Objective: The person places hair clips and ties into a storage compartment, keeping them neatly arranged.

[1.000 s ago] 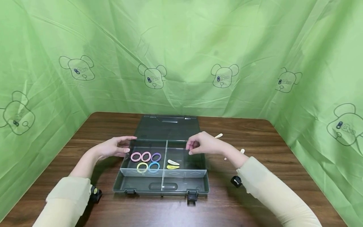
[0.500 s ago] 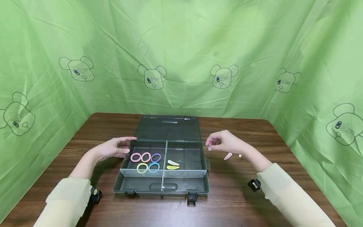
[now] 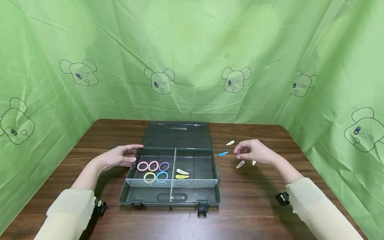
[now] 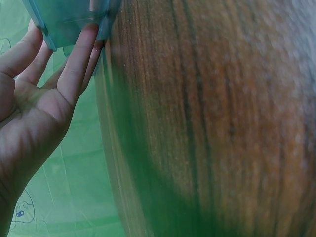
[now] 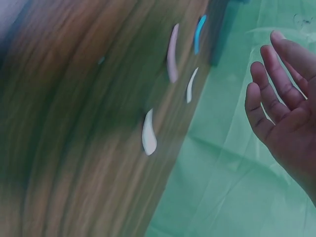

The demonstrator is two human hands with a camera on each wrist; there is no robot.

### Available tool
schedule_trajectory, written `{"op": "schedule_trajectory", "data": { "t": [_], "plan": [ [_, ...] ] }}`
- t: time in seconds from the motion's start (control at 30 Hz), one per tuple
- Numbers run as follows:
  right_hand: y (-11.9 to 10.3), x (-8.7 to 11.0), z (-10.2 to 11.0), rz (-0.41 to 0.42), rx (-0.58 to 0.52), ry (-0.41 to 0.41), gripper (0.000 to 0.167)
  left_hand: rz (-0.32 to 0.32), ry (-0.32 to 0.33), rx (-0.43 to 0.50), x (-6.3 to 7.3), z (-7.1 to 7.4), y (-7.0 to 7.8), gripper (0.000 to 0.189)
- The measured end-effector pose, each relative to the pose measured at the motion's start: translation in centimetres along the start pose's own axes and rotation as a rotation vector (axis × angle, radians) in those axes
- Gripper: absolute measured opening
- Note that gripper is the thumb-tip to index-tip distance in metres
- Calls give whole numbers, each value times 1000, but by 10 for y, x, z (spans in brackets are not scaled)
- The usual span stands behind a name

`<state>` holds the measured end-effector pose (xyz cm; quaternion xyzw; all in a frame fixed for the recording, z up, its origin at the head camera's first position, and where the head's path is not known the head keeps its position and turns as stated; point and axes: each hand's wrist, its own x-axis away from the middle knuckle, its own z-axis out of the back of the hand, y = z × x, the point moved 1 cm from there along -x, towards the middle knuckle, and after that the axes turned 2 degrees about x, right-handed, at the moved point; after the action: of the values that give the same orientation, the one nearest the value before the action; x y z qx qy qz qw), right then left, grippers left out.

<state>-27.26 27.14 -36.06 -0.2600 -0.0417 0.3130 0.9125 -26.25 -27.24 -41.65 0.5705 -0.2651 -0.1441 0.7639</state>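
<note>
- The right hand (image 3: 255,151) hangs above the bench (image 3: 246,193); its fingers (image 5: 282,81) are relaxed and hold nothing, with a narrow gap to the thumb.
- Blue clip (image 3: 223,154): on the bench just left of those fingers, long axis nearly left-right, right end slightly farther off.
- Far clip (image 3: 230,143), pale: beyond the fingers and to their left, slanted much the same way.
- Pink clip (image 3: 240,164): nearer than the right thumb, slanted more steeply, its lower tip pointing near-left.
- Near clip (image 3: 254,163), pale: right of the pink one, partly hidden by the hand.
- The left hand (image 3: 115,157), thumb and fingers spread, touches the left side of the open box (image 3: 196,160).
- Right of the left fingers, inside: five ties (image 3: 158,166); farther right, a white clip (image 3: 182,171) and yellow clip (image 3: 182,177), both lying nearly left-right.
</note>
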Motion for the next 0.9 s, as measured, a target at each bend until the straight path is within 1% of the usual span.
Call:
{"op": "schedule_trajectory", "data": {
  "t": [0.1, 0.27, 0.5, 0.63, 0.8, 0.9],
  "plan": [
    [10, 4, -1, -1, 13, -9, 14, 3, 2, 3, 1, 0, 0, 61],
    [26, 7, -4, 22, 19, -34, 16, 3, 7, 2, 2, 1, 0, 62],
    [40, 7, -13, 59, -31, -90, 20, 13, 12, 7, 0, 0, 1, 61],
    [47, 5, -19, 79, -32, -119, 19, 13, 9, 13, 0, -1, 1, 61],
    [53, 4, -25, 153, 45, -118, 16, 12, 5, 19, 0, -1, -1, 62],
    [53, 2, -27, 184, 73, -117, 15, 11, 2, 19, -1, 0, -2, 62]
  ]
}}
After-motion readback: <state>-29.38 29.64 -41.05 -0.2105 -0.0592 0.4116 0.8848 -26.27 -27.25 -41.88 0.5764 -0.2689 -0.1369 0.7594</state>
